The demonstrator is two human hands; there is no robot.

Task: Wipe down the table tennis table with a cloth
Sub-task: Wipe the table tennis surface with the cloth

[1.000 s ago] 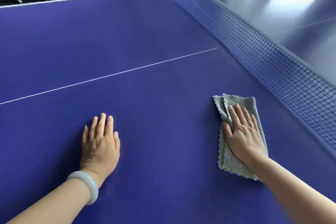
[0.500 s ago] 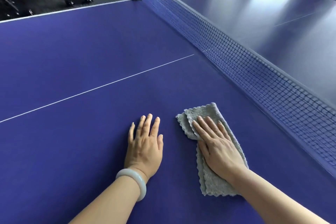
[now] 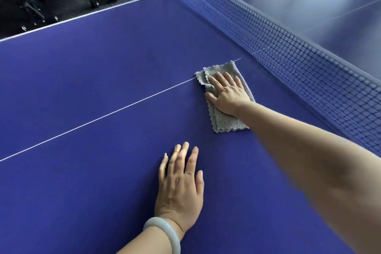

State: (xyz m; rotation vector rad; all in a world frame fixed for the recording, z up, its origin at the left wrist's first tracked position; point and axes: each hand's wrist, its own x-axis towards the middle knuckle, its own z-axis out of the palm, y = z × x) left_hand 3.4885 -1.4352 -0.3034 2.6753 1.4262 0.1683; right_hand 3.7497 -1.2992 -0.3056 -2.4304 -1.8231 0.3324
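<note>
The right hand (image 3: 228,96) lies flat on the folded grey cloth (image 3: 226,123). Its fingers (image 3: 221,80) are straight and slightly spread, pressing rather than gripping, probably so the whole palm drives the fabric against the blue surface (image 3: 82,88). The cloth covers the far end of the white centre line (image 3: 103,114), near the net (image 3: 288,47) but apart from it. The left hand (image 3: 181,187) rests palm-down on the bare surface nearer the person, fingers straight and close together, apparently bracing the long reach.
</note>
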